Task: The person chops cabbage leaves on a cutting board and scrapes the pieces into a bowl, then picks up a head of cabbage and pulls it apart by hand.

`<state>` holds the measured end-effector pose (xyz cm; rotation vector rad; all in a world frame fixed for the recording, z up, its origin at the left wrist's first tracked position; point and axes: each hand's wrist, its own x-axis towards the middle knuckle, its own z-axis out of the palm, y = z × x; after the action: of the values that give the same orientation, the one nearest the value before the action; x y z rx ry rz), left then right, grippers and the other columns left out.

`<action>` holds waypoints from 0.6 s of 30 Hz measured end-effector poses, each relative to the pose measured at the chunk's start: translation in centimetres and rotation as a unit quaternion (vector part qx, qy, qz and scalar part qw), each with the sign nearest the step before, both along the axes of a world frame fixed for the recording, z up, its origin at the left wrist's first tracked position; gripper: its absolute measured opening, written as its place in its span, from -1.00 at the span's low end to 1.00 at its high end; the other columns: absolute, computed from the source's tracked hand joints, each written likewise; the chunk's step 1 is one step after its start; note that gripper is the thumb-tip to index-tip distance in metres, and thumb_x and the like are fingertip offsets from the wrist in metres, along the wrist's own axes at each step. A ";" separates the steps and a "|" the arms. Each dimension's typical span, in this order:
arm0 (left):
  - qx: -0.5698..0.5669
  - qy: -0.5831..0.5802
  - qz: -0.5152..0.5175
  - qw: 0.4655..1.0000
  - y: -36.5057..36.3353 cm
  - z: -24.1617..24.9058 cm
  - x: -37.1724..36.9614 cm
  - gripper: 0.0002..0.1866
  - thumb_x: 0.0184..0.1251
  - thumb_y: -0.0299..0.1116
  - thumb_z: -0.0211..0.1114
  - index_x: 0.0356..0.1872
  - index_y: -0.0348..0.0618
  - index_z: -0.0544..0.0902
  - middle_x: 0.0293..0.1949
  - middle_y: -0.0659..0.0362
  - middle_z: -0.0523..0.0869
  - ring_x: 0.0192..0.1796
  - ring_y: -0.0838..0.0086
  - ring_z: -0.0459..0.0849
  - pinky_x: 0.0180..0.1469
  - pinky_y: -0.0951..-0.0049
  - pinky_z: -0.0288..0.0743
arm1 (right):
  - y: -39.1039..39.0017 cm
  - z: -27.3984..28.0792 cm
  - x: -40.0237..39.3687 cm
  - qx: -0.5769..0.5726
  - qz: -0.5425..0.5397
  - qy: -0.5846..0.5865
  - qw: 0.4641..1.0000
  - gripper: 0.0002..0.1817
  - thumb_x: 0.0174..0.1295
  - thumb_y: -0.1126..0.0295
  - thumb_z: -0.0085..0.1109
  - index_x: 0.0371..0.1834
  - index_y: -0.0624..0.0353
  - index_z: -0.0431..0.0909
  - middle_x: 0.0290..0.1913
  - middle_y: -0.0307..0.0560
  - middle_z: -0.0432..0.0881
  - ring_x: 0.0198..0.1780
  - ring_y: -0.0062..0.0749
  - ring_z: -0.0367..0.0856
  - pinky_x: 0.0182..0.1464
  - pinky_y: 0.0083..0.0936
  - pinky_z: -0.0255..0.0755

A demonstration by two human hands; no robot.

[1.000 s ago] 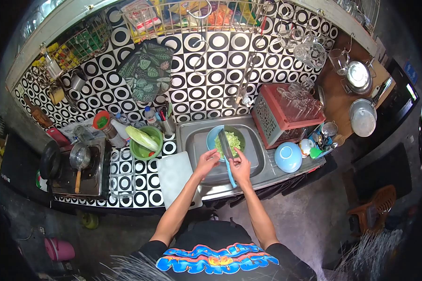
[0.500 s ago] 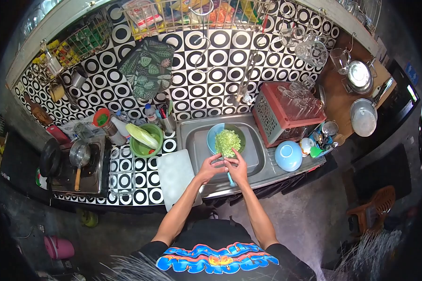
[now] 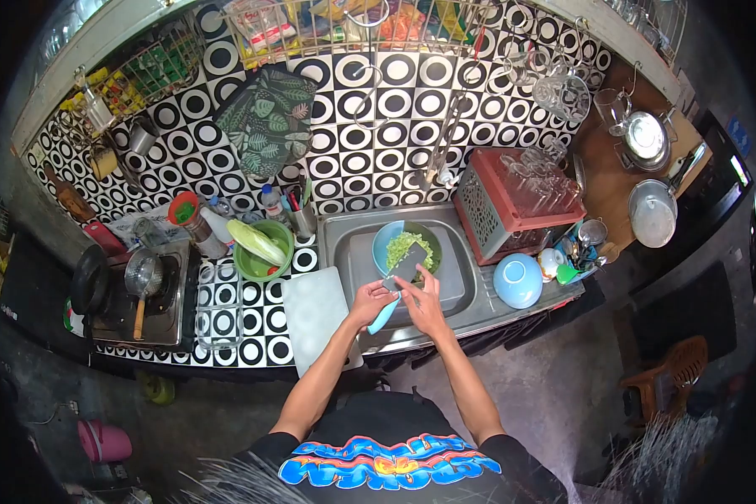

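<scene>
A knife with a blue handle (image 3: 382, 317) and a dark grey blade (image 3: 410, 257) is held over the sink, its blade slanting up and right above a bowl. My left hand (image 3: 368, 304) is closed around the knife where handle and blade meet. Against the blade press the fingers of my right hand (image 3: 424, 304), thumb and fingertips close together; their exact hold is partly hidden. Under the blade, finely chopped pale green vegetable (image 3: 399, 249) fills the bowl (image 3: 380, 252), light blue at its left side and dark green at its right.
The bowl stands in a steel sink (image 3: 353, 260). Left of it lie a white cutting board (image 3: 315, 315) and a green basin (image 3: 248, 267) holding a long pale cabbage (image 3: 256, 244). A stove (image 3: 160, 302) is farther left. On the right are an upturned blue bowl (image 3: 517, 281) and a red rack (image 3: 512, 193).
The knife has turned: its handle now points down-left and its blade shows over the bowl. Both hands came from the vegetable's near edge onto the knife, the right rising slightly.
</scene>
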<state>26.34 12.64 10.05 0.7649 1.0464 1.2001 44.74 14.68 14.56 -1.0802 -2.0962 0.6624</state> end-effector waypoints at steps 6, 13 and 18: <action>0.038 -0.056 -0.030 0.997 0.0 0.1 -0.7 -0.60 0.29 -0.63 0.41 0.16 -0.37 0.59 -0.04 0.09 0.74 -0.03 0.50 0.76 0.07 0.54 0.68 | 0.5 -0.3 -0.5 0.045 0.032 -0.115 0.992 -0.52 0.50 -0.20 -0.12 0.29 -0.46 0.66 0.69 0.28 -0.22 0.64 0.33 -0.20 0.57 0.16 -0.33; 0.019 -0.029 -0.019 0.999 -0.6 0.8 -1.8 -0.55 0.26 -0.64 0.43 0.18 -0.39 0.58 -0.02 0.07 0.75 -0.01 0.47 0.76 0.10 0.51 0.67 | 2.0 -0.3 -1.3 0.046 -0.004 -0.151 0.987 -0.56 0.47 -0.19 -0.05 0.32 -0.59 0.60 0.71 0.18 -0.26 0.68 0.30 -0.37 0.55 0.32 -0.50; -0.018 0.000 -0.015 1.000 -1.2 0.2 -3.2 -0.38 0.16 -0.60 0.53 0.26 -0.48 0.50 -0.02 0.04 0.74 -0.02 0.42 0.76 0.07 0.50 0.67 | 3.6 -1.3 -1.4 0.045 -0.029 -0.147 0.988 -0.57 0.45 -0.18 0.00 0.34 -0.63 0.57 0.72 0.15 -0.26 0.68 0.28 -0.39 0.53 0.38 -0.51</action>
<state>23.18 11.40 10.22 0.7503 1.0505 1.1522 43.37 18.25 13.22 -1.2435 -2.3076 0.3954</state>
